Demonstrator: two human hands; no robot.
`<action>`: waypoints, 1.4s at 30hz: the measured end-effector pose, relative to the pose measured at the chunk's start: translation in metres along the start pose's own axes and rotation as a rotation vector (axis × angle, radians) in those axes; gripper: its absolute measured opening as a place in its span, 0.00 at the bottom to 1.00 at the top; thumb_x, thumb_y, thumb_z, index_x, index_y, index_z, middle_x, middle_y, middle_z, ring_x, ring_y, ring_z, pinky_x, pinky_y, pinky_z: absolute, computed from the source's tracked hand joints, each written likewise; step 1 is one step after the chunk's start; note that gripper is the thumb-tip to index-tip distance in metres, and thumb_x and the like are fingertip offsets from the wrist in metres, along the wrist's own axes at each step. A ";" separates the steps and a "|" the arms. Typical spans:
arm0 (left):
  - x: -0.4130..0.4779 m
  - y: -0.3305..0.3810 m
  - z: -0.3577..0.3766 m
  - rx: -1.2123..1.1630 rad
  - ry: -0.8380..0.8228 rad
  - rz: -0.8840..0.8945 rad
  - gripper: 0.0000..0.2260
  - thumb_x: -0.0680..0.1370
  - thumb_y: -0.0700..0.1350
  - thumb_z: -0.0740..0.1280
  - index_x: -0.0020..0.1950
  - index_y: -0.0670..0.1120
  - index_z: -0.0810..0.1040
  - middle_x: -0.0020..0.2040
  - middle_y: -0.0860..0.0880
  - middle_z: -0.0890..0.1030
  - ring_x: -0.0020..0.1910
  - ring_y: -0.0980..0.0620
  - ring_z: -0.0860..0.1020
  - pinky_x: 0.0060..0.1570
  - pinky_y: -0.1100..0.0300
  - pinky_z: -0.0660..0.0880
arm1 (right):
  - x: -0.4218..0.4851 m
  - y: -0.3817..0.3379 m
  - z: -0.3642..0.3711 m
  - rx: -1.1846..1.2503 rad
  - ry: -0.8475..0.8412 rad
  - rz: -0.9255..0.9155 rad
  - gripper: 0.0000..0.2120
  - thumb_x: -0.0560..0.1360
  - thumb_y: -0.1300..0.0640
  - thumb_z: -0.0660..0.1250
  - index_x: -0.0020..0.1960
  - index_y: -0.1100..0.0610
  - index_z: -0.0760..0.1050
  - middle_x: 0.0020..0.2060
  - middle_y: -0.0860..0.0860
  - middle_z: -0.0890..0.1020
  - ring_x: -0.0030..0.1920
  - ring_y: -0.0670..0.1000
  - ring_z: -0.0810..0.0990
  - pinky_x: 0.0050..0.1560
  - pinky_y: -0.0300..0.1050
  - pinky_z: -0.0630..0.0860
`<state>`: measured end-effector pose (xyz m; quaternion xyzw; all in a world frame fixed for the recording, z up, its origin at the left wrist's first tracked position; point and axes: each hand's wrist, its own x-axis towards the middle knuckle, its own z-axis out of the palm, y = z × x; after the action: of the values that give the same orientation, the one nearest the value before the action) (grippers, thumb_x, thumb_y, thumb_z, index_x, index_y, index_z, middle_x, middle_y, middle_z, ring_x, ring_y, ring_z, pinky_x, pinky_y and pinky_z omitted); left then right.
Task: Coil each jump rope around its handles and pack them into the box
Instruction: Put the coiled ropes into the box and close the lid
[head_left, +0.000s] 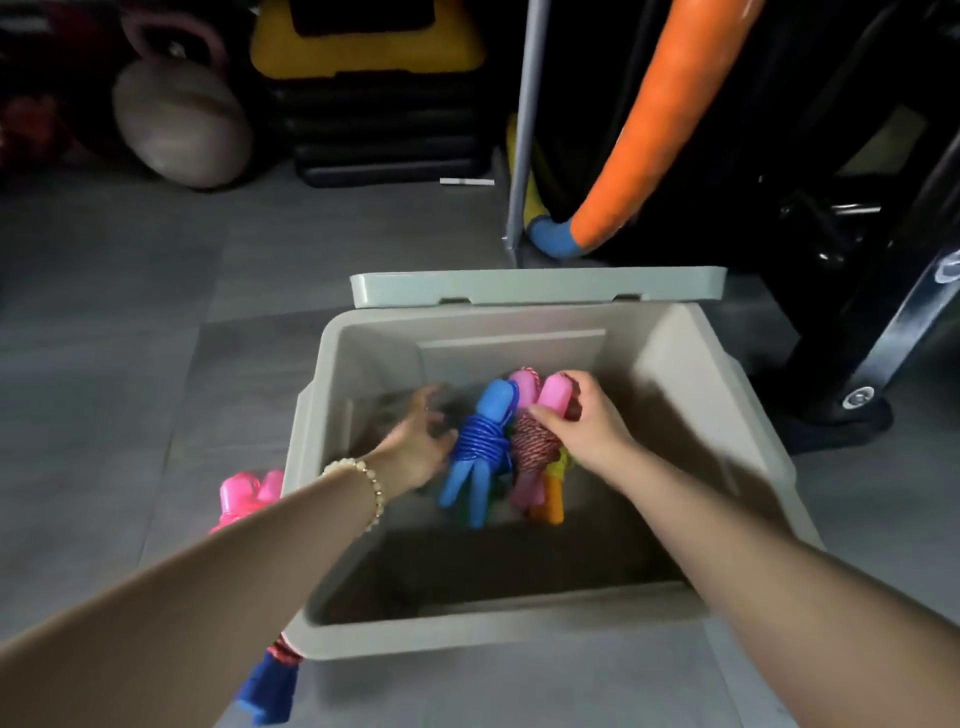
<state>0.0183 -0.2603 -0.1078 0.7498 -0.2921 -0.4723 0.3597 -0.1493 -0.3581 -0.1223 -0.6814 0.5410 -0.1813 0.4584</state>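
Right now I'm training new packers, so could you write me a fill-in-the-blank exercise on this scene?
The right hand grips the coiled red-and-white jump rope with ____ handles.
The pearl-bead bracelet sits on the ____ wrist.
In the grey plastic box, the coiled rope nearest the left hand is ____.
Missing words: pink; left; blue.

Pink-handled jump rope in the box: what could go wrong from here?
1. The right grip pinches the pink-handled jump rope at its coil; on release the red-white cord may loosen and snag the blue jump rope right beside it.
2. Bundles pile up mid-box over an orange-handled rope and may tumble apart.
3. A bright pink rope and a blue-handled rope lie on the floor outside; they could be overlooked.
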 end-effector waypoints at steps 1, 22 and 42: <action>0.002 -0.001 0.004 0.015 0.014 0.025 0.25 0.80 0.36 0.61 0.75 0.46 0.57 0.63 0.41 0.70 0.49 0.44 0.77 0.48 0.48 0.77 | 0.000 0.002 0.002 0.009 0.019 -0.009 0.29 0.69 0.54 0.74 0.66 0.56 0.67 0.59 0.53 0.76 0.58 0.54 0.76 0.61 0.46 0.71; -0.173 0.023 -0.169 0.866 0.186 0.342 0.24 0.78 0.56 0.62 0.72 0.49 0.66 0.70 0.51 0.70 0.69 0.49 0.68 0.65 0.56 0.66 | -0.141 -0.172 0.001 -0.514 -0.194 -0.580 0.28 0.77 0.45 0.62 0.73 0.48 0.58 0.73 0.44 0.62 0.71 0.47 0.64 0.61 0.32 0.55; -0.210 -0.203 -0.242 0.791 0.125 -0.128 0.27 0.78 0.63 0.55 0.73 0.50 0.64 0.71 0.52 0.69 0.70 0.51 0.67 0.64 0.54 0.69 | -0.194 -0.089 0.225 -0.043 -0.285 0.485 0.24 0.69 0.42 0.71 0.51 0.61 0.73 0.47 0.52 0.79 0.48 0.55 0.78 0.46 0.41 0.69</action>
<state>0.1805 0.0822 -0.0971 0.8743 -0.3816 -0.2983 0.0305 0.0014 -0.0868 -0.1162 -0.5599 0.6222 0.0429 0.5454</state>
